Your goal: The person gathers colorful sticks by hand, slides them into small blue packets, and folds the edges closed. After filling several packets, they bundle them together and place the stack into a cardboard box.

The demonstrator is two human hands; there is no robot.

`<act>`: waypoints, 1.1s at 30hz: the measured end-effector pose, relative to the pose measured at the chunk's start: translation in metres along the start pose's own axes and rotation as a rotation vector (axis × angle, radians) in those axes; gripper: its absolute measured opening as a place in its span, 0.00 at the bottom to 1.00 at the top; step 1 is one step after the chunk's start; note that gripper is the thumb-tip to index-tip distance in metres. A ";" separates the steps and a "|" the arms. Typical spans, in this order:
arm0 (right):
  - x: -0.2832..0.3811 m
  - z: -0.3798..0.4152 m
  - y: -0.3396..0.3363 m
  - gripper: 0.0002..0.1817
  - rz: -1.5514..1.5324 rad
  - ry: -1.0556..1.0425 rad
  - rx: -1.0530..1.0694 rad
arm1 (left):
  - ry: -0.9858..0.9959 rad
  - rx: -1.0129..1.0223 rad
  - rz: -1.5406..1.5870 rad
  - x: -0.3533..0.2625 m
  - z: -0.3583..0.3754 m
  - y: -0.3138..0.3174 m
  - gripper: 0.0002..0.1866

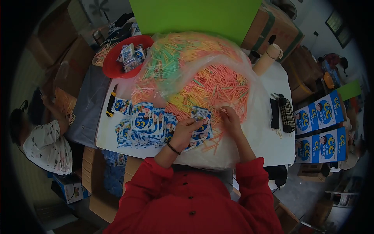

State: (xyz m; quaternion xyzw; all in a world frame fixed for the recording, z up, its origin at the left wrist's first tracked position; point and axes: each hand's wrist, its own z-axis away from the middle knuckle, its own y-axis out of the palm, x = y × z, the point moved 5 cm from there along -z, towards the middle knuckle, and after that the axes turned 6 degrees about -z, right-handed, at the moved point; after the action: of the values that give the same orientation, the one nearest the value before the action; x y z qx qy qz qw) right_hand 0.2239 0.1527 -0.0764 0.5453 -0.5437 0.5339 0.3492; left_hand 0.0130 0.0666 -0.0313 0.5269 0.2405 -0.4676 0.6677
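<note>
My left hand point(186, 133), with a dark bead bracelet at the wrist, has its fingers pinched on a blue and white packet point(201, 114). To its right, my right hand point(231, 119) is closed at the edge of the stick pile; something small and pale shows at its fingertips, too small to name. Beyond both hands lies a big heap of pink, yellow and green sticks point(218, 84) in clear plastic. Several printed packets point(142, 121) are spread in an overlapping pile left of my left hand. A few loose sticks point(212, 145) lie between my hands and the table's front edge.
A red bowl point(113, 64) holds small packets at the back left. Near it lies a yellow-black cutter point(112, 102). A checkered pouch point(287, 115) and a tan cylinder point(267, 59) are on the right. Blue boxes point(329, 144) stand beyond. Another person point(48, 148) sits at left.
</note>
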 end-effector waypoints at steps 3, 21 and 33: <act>0.031 0.001 -0.003 0.07 -0.152 0.121 -0.088 | 0.047 0.010 0.024 -0.005 0.007 0.003 0.10; 0.142 0.018 0.054 0.11 -0.474 -0.003 0.395 | 0.241 0.151 -0.430 -0.022 0.023 0.010 0.09; 0.151 0.026 0.038 0.17 0.023 -0.098 0.342 | 0.249 0.284 -0.162 -0.011 0.014 0.014 0.14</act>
State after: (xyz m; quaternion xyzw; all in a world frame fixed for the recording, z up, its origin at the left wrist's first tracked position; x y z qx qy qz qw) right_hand 0.1682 0.0887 0.0562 0.6161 -0.4674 0.5952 0.2183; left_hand 0.0179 0.0578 -0.0112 0.6485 0.2944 -0.4802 0.5121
